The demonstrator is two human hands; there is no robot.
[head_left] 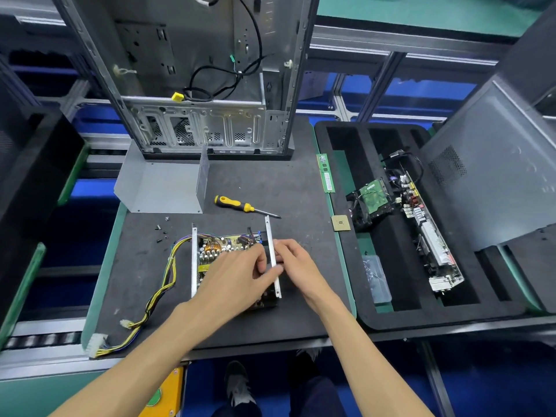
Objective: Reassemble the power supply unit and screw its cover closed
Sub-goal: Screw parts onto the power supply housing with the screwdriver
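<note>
The open power supply unit (210, 251) lies on the dark mat, its circuit board and copper coil exposed between two upright metal walls. My left hand (237, 275) lies over the board, fingers curled against the inside of the right wall (272, 239). My right hand (296, 260) pinches that same wall from outside. The grey bent cover (162, 188) rests behind on the mat, apart from the unit. A yellow-and-black screwdriver (240, 205) lies between cover and unit. Several loose screws (161, 231) sit to the unit's left. Its yellow and black cable bundle (156, 296) trails to the front left.
An empty computer case (192, 73) stands at the back of the mat. A black foam tray (391, 320) on the right holds a motherboard (427, 230), a hard drive (373, 197) and a bag of screws. A RAM stick (326, 176) and a CPU (340, 223) lie beside it.
</note>
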